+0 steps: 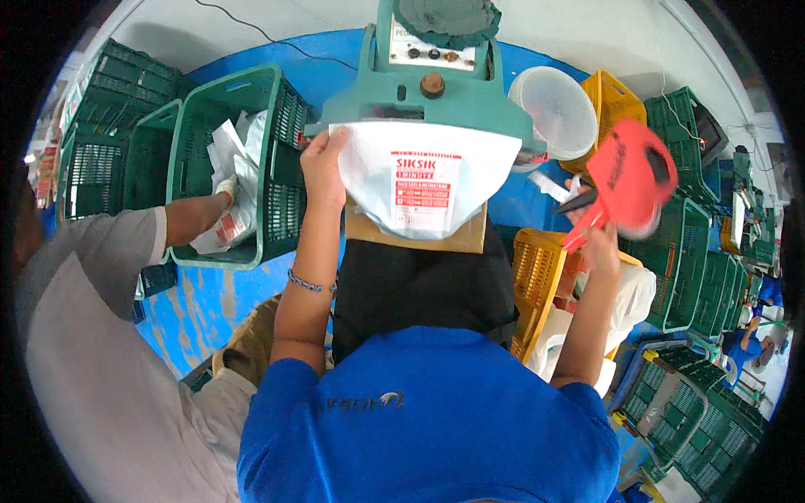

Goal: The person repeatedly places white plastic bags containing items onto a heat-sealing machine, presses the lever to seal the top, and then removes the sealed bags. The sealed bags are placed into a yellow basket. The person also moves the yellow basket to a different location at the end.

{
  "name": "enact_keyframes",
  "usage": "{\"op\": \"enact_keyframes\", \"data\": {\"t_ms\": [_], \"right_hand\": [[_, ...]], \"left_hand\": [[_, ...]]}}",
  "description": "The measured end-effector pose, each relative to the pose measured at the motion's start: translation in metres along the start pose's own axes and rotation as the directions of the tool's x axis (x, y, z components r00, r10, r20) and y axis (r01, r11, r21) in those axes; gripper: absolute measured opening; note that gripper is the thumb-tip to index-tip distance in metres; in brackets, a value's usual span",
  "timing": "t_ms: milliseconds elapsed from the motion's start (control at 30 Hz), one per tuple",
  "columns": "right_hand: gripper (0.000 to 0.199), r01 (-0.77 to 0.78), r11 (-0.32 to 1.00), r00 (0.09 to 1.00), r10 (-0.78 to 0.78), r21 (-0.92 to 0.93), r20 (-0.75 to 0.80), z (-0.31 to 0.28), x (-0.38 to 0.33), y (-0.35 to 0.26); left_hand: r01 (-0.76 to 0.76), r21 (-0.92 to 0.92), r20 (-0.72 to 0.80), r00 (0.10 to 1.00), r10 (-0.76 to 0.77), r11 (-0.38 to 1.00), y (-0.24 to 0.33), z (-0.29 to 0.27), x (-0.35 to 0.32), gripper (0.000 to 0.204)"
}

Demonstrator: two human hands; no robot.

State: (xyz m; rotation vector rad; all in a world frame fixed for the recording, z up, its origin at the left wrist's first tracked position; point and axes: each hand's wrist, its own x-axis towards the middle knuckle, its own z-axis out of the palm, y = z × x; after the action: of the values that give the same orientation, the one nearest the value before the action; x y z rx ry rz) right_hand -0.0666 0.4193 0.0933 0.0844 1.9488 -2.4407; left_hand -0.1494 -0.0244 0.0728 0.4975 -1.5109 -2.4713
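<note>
One white pouch (429, 180) hung at the front of the green machine (419, 94), its upper edge along the casing, its rounded lower end before a brown cardboard-like ledge (466, 238). My left hand (324, 158) pinched the pouch's upper left corner, thumb and fingers narrow; my right hand (600, 241) seemed closed round the slim end of a flat red piece (627, 172), though blur hid the finer grip. I judged the step in hand to be presenting the pouch's edge to the machine, the next move calling for a flat, wrinkle-free edge. The pouch looked smooth and pliable, the green crate (283, 189) stiff, latticed plastic.
</note>
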Motion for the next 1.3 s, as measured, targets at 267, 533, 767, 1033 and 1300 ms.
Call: {"op": "enact_keyframes", "data": {"t_ms": [267,533,767,1033,1300], "right_hand": [[0.025,-0.154,0.808,0.977,0.037,-0.569,-0.211,0.1,-0.117,0.021],[0.041,0.14,0.541,0.956,0.146,-0.829,0.256,0.145,-0.083,-0.005],[0.042,-0.224,0.029,0.845,0.503,-0.974,-0.179,0.073,-0.104,-0.042],[0.043,-0.377,0.66,0.915,0.157,-0.65,-0.371,-0.027,0.034,0.016],[0.068,-0.702,-0.034,0.712,-0.065,-0.711,-0.699,-0.058,0.225,0.116]], "left_hand": [[-0.025,-0.058,-0.015,1.0,0.024,0.998,-0.001,0.003,-0.002,0.02],[-0.024,-0.036,-0.048,0.999,0.023,0.999,0.0,0.005,-0.001,0.018],[-0.005,-0.058,-0.086,0.996,0.0,0.998,-0.006,0.004,-0.001,0.022],[0.102,0.177,-0.098,0.991,-0.086,0.979,-0.009,-0.032,-0.013,0.022],[0.226,0.206,0.265,0.924,-0.277,0.952,-0.048,-0.057,-0.081,0.101]]}}
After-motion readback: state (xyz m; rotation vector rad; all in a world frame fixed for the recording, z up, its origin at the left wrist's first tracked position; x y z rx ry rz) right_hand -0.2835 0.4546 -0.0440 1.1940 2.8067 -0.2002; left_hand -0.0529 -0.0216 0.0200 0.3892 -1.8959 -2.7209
